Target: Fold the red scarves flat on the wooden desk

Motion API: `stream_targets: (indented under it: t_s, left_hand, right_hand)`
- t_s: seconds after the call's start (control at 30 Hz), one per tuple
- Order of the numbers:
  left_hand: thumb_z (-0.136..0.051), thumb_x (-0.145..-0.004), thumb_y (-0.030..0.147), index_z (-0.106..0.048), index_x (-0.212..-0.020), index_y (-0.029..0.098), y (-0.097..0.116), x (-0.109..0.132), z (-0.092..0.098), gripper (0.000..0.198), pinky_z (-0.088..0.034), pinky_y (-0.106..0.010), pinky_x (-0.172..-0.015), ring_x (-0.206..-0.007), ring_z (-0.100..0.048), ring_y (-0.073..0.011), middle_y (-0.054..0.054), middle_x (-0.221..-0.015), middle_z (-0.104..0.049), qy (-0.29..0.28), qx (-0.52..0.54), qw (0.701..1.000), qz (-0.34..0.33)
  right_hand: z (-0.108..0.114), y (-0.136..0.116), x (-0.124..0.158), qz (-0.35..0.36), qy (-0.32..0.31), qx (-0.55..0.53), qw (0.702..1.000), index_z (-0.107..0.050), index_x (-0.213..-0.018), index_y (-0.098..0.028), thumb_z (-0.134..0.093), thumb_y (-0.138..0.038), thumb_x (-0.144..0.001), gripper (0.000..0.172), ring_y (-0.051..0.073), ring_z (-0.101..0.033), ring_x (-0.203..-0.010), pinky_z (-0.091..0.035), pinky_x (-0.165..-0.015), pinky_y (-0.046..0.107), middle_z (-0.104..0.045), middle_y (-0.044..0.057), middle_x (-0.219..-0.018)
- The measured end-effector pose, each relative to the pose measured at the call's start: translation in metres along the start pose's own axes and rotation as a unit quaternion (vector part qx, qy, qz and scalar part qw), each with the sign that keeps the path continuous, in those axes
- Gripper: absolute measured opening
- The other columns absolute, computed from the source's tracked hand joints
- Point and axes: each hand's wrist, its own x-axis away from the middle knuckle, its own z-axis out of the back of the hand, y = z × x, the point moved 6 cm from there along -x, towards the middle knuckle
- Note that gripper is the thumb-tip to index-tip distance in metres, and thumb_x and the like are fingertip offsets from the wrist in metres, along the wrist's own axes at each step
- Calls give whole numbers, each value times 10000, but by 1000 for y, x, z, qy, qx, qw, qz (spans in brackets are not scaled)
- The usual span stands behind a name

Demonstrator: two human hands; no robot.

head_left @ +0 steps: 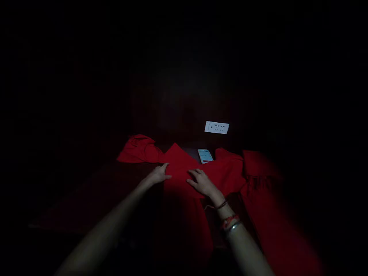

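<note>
Just beyond cloth (178, 168), phone (205, 155) text illegible

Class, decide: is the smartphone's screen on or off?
On: the smartphone shows a pale display with faint markings and a red strip low down.

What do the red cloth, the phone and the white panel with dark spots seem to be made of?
Red cloth: probably matte fabric; it folds and bunches softly, but the weave is too dark to see.
Phone: likely a smooth glass front, judging by its flat, bright screen; the rim's material is unclear.
White panel: perhaps plastic, looking flat and stiff, though painted metal is possible.
</note>
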Motion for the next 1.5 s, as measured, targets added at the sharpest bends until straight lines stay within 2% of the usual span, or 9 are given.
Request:
stream_targets:
  t_s: [0.13, 0.23, 0.3, 0.5, 0.7, 0.83, 1.07, 1.3, 1.5]
  left_hand:
    - [-534, -653, 147, -353, -1217, 117, 7, -10, -2, 593, -358, -180, -538, -571, -431, -87, 32, -663, -445, 59, 140, 988, 16]
    - [-475, -692, 128, -299, -1244, 147, 8, -15, -5, 579, -381, -179, -540, -558, -445, -77, 33, -685, -448, 88, 228, 969, 29]
    - [-447, -701, 100, -307, -1243, 150, 8, -16, -7, 562, -406, -206, -594, -619, -482, -98, 8, -725, -475, 95, 179, 978, 38]
    - [-431, -774, 292, -342, -1240, 143, 37, 2, 2, 498, -350, -340, -850, -1018, -423, -227, -133, -1139, -374, 146, -86, 984, -51]
    - [-447, -697, 569, -143, -1314, 235, 64, 38, -25, 764, -203, -406, -956, -1241, -99, -273, -99, -1378, -108, -109, -123, 967, -194]
    - [-302, -826, 417, -171, -1308, 235, 50, 58, -32, 532, -149, -471, -954, -1247, -84, -255, -92, -1374, -144, -149, -175, 959, -167]
    - [-361, -760, 136, -448, -1146, 194, 74, 72, -13, 400, -310, -298, -896, -1031, -421, -174, -75, -1115, -444, 35, -227, 942, -244]
    - [-388, -651, 27, -555, -897, 175, 65, 61, -18, 333, -386, -267, -791, -883, -475, -169, -54, -902, -515, 16, -178, 963, -203]
    - [-389, -624, 41, -550, -901, 185, 43, 60, -16, 352, -384, -261, -790, -863, -482, -148, -25, -880, -527, 9, -93, 981, -172]
  right_hand:
    - [-1, 6, 1, -28, -21, 19, 999, -442, -1169, -155, -447, -352, -774, 441, 185, -438, -1020, -334, -853, 275, -481, 115, -1121]
    - [22, 14, 0, -57, 38, 17, 998, -451, -1137, -154, -409, -341, -797, 391, 174, -455, -1004, -343, -834, 260, -490, 111, -1111]
    - [35, 18, 3, -76, 44, 0, 996, -461, -1109, -145, -380, -340, -813, 363, 166, -475, -985, -354, -811, 243, -520, 107, -1077]
    - [26, 4, 36, -117, -128, 20, 985, -385, -1182, -187, -502, -422, -717, 534, 225, -549, -870, -404, -667, 277, -575, 118, -985]
    - [15, 3, 54, -149, -87, 54, 984, -364, -1185, -225, -409, -182, -753, 436, 199, -551, -878, -392, -667, 261, -591, 87, -956]
    - [14, 21, 61, -161, -103, 11, 982, -438, -1096, -222, -433, -181, -731, 367, 162, -550, -856, -386, -680, 223, -587, 48, -956]
    - [25, 2, 46, -100, -80, 149, 981, -467, -1083, -216, -433, -281, -769, 322, 193, -511, -904, -382, -694, 260, -517, 98, -1020]
    - [21, -3, 49, 27, -66, 193, 979, -462, -1081, -249, -295, -186, -830, 308, 167, -511, -864, -358, -726, 269, -527, 75, -958]
    - [25, 22, 60, 14, -62, 176, 982, -528, -1002, -204, -377, -80, -737, 329, 172, -457, -940, -329, -783, 280, -494, 75, -995]
